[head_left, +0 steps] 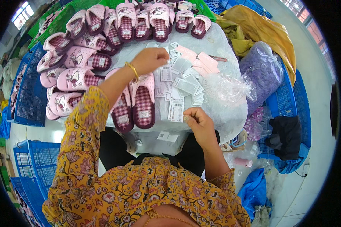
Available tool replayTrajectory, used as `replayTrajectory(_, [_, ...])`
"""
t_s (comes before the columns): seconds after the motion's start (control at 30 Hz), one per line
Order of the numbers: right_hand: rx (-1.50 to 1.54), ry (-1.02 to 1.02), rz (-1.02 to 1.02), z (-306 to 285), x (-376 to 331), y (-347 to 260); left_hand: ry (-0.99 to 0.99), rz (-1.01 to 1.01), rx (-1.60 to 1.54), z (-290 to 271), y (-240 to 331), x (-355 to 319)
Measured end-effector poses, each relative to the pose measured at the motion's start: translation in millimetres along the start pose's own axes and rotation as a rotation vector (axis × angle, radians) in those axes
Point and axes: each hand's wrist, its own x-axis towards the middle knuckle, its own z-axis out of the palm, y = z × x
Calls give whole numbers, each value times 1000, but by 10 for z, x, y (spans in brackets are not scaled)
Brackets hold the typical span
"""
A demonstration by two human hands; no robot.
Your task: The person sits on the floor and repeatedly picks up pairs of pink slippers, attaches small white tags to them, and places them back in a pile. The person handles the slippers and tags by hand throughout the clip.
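Note:
My left hand [152,60], a gold bangle at its wrist, reaches over the far part of a spread of paper labels. Its fingers are bent together above small printed labels [174,53]; what they hold, if anything, cannot be made out. Nearer to me, my right hand [199,123] is closed, thumb and fingertips pinching the edge of a long white printed label [175,109]. A pair of pink slippers with plum checked insoles [143,103] lies left of that label, partly under my left forearm. Stacked white labels [188,85] and pink cards [205,62] lie between and beyond my hands.
Several pink slippers [127,22] line the far and left edges of the plastic-covered table [219,41]. Crumpled clear plastic [229,89] and a small knife or cutter [218,58] lie at right. Blue crates [30,87] flank the table; a bag of purple items [262,73] stands right.

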Motion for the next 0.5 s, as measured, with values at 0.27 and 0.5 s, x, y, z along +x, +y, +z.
replayTrajectory(0.27, [59, -26, 7, -204, -6, 99, -56, -127, 629, 312, -936, 1429])
replayTrajectory(0.5, [42, 35, 38, -372, -46, 187, -62, -530, 570, 637, -927, 1688])
